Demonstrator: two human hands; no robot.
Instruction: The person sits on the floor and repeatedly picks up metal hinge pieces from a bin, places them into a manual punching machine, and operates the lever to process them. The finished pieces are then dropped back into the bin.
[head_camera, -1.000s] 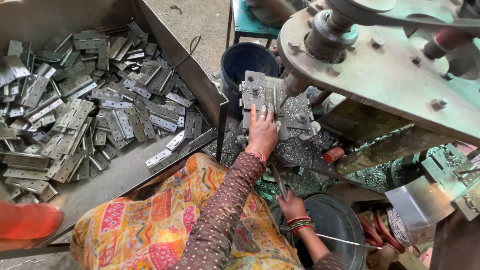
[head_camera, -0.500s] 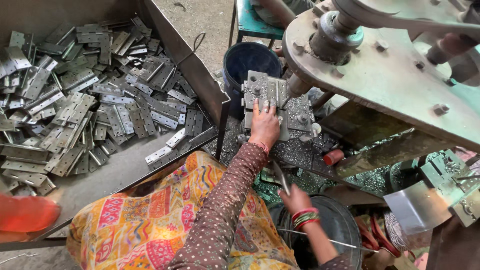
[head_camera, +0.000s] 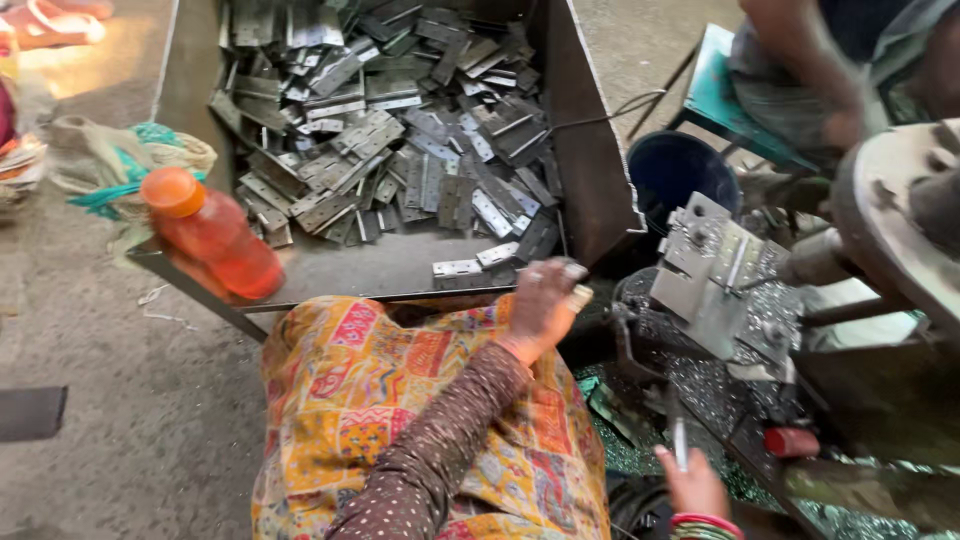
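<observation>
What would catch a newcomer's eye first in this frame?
Probably the heap of grey metal hinges filling the metal tray at top centre. Next, the orange plastic bottle on the tray's near left corner. The left hand hovers at the tray's front edge, above the bright patterned cloth.

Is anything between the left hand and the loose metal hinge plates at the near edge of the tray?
Nothing visible. The left hand hovers at the near rim of the metal tray, right beside the two loose hinge plates lying on the bare tray floor. The orange bottle stands well off to the side.
</observation>
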